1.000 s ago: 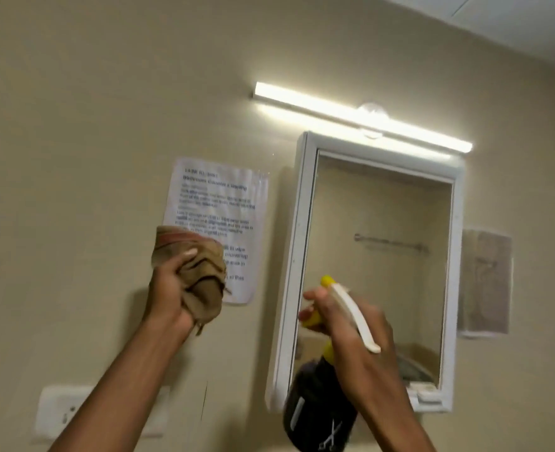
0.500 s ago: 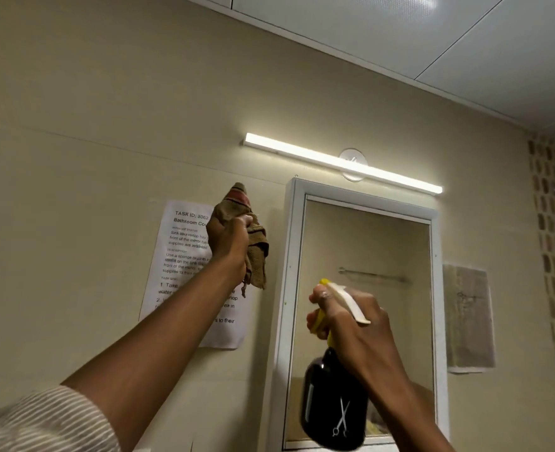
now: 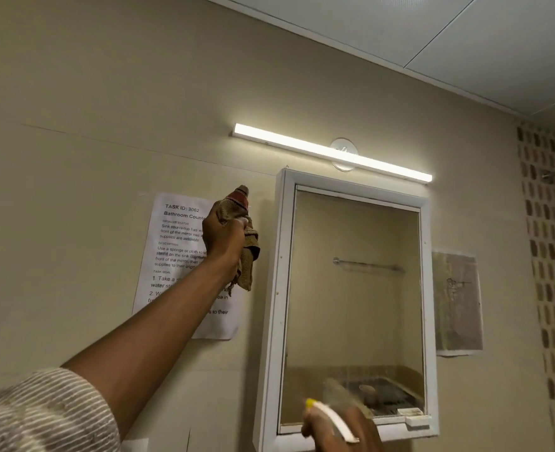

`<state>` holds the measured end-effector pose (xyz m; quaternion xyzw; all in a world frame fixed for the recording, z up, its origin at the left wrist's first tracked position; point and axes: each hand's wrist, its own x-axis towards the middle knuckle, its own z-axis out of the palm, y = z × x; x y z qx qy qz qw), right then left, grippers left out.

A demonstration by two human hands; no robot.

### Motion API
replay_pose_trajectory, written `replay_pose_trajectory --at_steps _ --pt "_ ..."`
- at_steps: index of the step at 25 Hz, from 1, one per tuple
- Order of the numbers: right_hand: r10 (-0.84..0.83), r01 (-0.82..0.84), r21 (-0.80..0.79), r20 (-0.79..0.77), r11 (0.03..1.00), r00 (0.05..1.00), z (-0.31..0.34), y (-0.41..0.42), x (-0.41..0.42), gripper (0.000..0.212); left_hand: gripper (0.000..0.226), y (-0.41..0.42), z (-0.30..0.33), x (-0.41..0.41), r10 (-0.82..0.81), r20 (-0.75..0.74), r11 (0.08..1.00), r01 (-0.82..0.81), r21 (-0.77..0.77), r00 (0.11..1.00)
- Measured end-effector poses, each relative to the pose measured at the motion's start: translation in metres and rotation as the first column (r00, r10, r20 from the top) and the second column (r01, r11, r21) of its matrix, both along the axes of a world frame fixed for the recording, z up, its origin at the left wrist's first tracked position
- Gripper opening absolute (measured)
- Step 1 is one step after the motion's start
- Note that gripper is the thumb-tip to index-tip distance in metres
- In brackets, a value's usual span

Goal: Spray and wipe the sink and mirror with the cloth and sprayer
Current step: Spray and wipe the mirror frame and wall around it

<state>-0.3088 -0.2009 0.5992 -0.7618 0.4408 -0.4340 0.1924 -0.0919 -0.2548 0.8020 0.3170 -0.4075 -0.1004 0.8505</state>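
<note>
My left hand [image 3: 223, 236] grips the bunched cloth [image 3: 244, 243] up by the mirror [image 3: 354, 288], left of its frame. Right hand [image 3: 341, 429] holds the sprayer [image 3: 331, 419], low and blurred. Cloth looks soft, light; wad it in the palm to wipe.

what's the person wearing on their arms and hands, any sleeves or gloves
No gloves show: both the left hand and the right hand are bare. The left arm has a striped sleeve, beige with thin white lines, ending above the elbow so the forearm is uncovered. No sleeve shows on the right wrist. No watch, ring or bracelet is visible.
</note>
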Motion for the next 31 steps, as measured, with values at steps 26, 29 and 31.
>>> replay_pose_trajectory --at_steps 26,29,31 --pt "0.211 -0.212 0.120 0.022 0.970 0.977 0.094 -0.040 -0.005 0.042 0.037 -0.021 0.036 -0.029 0.351 0.580 0.877 -0.475 0.072 0.735" --pt "0.206 -0.216 0.151 0.080 0.965 0.975 0.076 -0.045 -0.007 0.030 0.038 -0.027 0.024 -0.025 0.354 0.605 0.876 -0.480 0.052 0.713" --pt "0.220 -0.236 0.126 0.127 0.964 0.967 0.070 -0.047 -0.007 0.026 0.047 -0.027 0.028 -0.024 0.397 0.589 0.869 -0.494 0.005 0.704"
